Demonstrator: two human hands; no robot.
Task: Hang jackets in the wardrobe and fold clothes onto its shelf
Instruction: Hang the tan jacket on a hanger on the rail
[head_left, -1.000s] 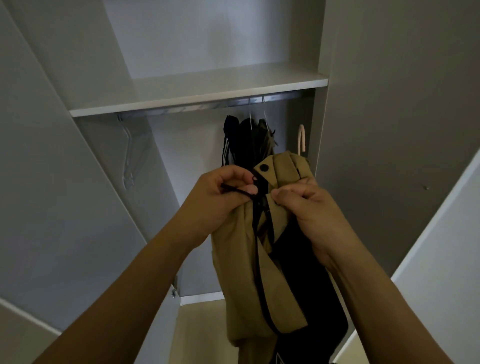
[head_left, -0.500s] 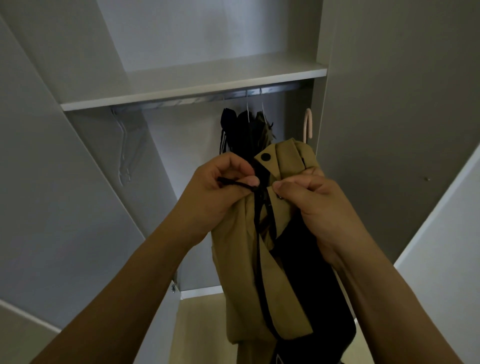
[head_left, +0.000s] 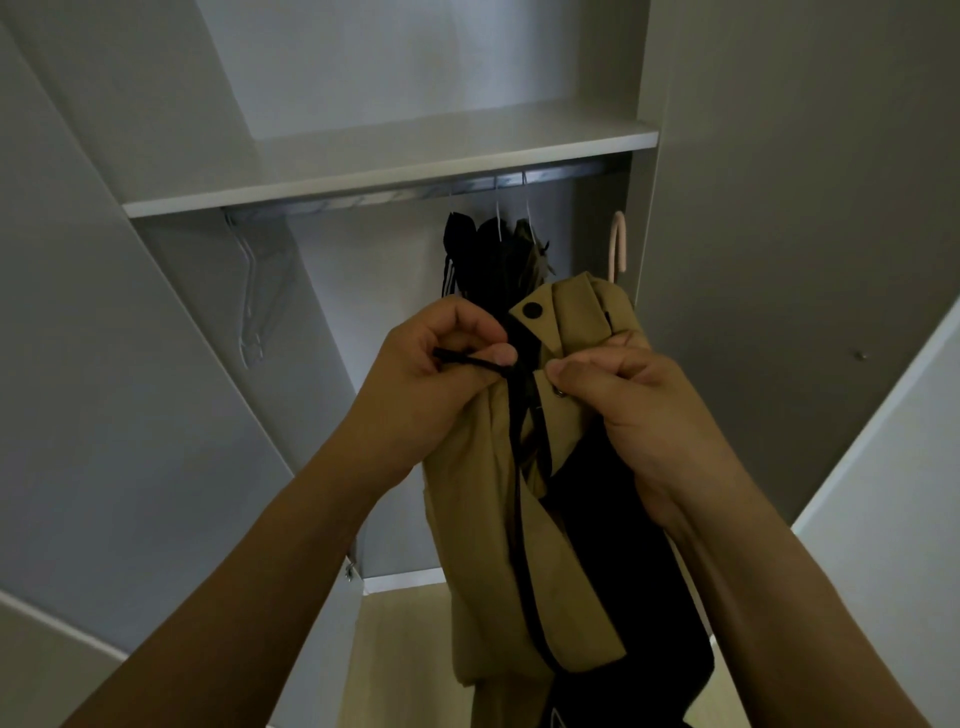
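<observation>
So you're looking up into an open wardrobe (head_left: 779, 208), with a bare white shelf (head_left: 395, 161) across the top and the hanging rail (head_left: 389, 196) tucked right under it. A bunch of dark clothes (head_left: 488, 260) already hangs toward the right end of the rail, there's a clear empty hanger (head_left: 260, 291) over on the left, and a pale pink hanger hook (head_left: 619, 244) sticks up by the right wall. Front and centre is the tan jacket (head_left: 483, 519), held up in front of the rail, dangling long with a black lining showing. Looks soft and floppy, probably not heavy, so I'd say it'll sag wherever it isn't supported; the collar area is the sensible place to hold it, which is where both hands are. Both forearms reach up and forward. The left hand (head_left: 441, 374) is curled tight, pinching a thin black cord (head_left: 467, 358) at the neck. The right hand (head_left: 623, 400) is clamped round the jacket's front edge by a snap, thumb pressing on top.
</observation>
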